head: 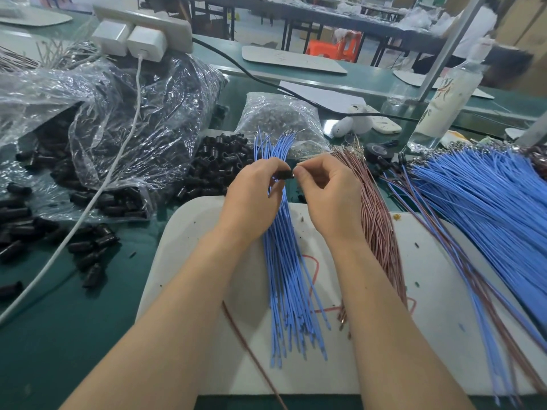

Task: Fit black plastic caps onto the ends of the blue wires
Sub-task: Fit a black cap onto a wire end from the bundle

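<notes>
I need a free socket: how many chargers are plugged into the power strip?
2. Left charger and right charger sit side by side on the strip, far left in view; the right one trails a white cable. None seems hidden.

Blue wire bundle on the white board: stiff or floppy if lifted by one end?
Probably springy, not limp: the blue wire bundle lies nearly straight, far ends rising past the left hand. Likely splays: near ends fan out, no tie visible. Probably light: thin strands.
</notes>
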The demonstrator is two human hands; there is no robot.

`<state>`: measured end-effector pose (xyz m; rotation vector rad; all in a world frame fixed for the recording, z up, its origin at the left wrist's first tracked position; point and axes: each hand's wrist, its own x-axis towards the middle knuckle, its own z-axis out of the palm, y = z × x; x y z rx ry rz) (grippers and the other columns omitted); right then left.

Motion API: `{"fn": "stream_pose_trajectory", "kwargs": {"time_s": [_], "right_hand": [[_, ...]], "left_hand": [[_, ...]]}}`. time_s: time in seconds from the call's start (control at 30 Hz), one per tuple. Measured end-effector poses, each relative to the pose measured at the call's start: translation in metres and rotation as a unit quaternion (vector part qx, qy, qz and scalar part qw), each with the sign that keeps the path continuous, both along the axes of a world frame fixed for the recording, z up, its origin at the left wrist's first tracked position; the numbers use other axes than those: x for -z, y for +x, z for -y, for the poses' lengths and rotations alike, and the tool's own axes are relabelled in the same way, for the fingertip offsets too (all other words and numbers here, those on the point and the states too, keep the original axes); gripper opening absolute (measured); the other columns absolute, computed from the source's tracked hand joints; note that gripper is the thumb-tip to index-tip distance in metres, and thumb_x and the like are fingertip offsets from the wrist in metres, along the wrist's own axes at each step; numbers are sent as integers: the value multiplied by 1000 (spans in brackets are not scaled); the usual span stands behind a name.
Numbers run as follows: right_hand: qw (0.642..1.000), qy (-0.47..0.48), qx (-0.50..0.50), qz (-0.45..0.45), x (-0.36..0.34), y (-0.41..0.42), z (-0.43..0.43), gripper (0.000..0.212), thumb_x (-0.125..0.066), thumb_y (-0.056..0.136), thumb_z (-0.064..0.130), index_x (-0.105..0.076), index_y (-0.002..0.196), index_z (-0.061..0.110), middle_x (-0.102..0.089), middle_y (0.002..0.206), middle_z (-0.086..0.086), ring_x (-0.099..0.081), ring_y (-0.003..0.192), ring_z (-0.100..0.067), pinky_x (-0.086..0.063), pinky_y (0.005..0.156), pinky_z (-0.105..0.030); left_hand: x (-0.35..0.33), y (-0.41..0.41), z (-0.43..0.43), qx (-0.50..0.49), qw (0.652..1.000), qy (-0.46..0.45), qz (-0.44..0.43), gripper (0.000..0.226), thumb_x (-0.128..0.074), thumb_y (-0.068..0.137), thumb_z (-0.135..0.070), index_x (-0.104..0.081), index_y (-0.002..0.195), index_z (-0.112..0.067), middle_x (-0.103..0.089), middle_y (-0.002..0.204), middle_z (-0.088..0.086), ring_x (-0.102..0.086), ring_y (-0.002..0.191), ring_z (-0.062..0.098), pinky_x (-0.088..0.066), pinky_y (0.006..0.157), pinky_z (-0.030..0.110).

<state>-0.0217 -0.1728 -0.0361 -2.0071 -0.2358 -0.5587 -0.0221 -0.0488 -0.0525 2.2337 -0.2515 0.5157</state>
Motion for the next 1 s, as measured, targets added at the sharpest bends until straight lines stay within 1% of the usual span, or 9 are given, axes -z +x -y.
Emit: {"fn": "stream_pose_trajectory", "kwargs": {"time_s": [0.23, 0.33, 0.5, 0.6, 0.67, 0.77, 0.83, 0.9, 1.0], "right_hand": [[999, 9, 2, -34, 1, 2, 1, 6, -65, 88, 10, -65, 84, 15, -62, 74, 14, -59, 70, 1, -51, 73, -19], [999, 26, 8, -38, 1, 2, 2, 3, -62, 91, 14, -63, 88, 14, -63, 77, 10, -59, 72, 0, -52, 77, -26], [997, 60, 17, -39, 1, 0, 0, 8, -53, 97, 19, -52, 93, 13, -67, 78, -3, -64, 73, -16, -53, 78, -40], [998, 52, 28, -26, 1, 0, 1, 4, -50, 96, 14, -54, 95, 16, -65, 74, -4, -59, 66, -17, -50, 71, -36], [999, 12, 28, -32, 1, 0, 1, 13, -50, 95, 10, -61, 96, 16, -64, 76, -2, -57, 66, -15, -46, 69, -30], [998, -37, 2, -43, 2, 1, -4, 11, -60, 91, 16, -68, 99, 14, -67, 93, -2, -61, 83, -13, -48, 81, -26], [998, -58, -4, -33, 4, 0, -6, 16, -68, 86, 21, -68, 100, 13, -65, 97, -5, -60, 82, -13, -45, 80, -18], [998, -68, 7, -7, 6, -1, -8, 16, -71, 84, 18, -68, 98, 12, -62, 94, -5, -55, 75, -9, -39, 72, -8], [995, -86, 24, 33, 7, -3, -9, 15, -72, 83, 17, -68, 94, 9, -57, 89, -2, -51, 71, -9, -37, 70, -12]], "left_hand": [[3, 1, 0, 1, 999, 42, 17, 23, -55, 91, -7, -64, 111, -14, -65, 103, 0, -51, 96, 17, -39, 81, 27], [2, 1, 2, 7, 999, 35, 25, 23, -54, 92, -9, -64, 112, -14, -65, 102, 0, -49, 90, 14, -41, 81, 27], [2, 1, 2, -13, 1000, 0, 21, 23, -53, 90, -4, -63, 109, -12, -66, 102, 1, -55, 85, 16, -47, 82, 31], [2, 1, 0, -23, 998, -50, 13, 22, -53, 90, -2, -63, 106, -13, -66, 100, -2, -60, 88, 15, -48, 84, 29], [1, 0, 1, -13, 997, -77, 4, 23, -52, 90, -1, -63, 105, -14, -66, 97, -5, -62, 91, 14, -49, 86, 28], [-1, -1, 1, 5, 996, -90, 2, 25, -52, 89, 1, -63, 105, -14, -66, 93, -7, -63, 92, 13, -49, 85, 24], [-1, -1, 2, 10, 995, -95, 8, 26, -51, 87, 3, -63, 105, -13, -66, 92, -5, -64, 91, 14, -48, 82, 23], [0, -2, 3, 14, 996, -92, 10, 29, -52, 86, 4, -60, 110, -11, -65, 96, -5, -63, 92, 14, -47, 83, 22], [3, -2, 4, 11, 997, -74, 13, 33, -55, 86, 1, -55, 118, -9, -66, 106, 2, -63, 92, 19, -49, 85, 32]]}}
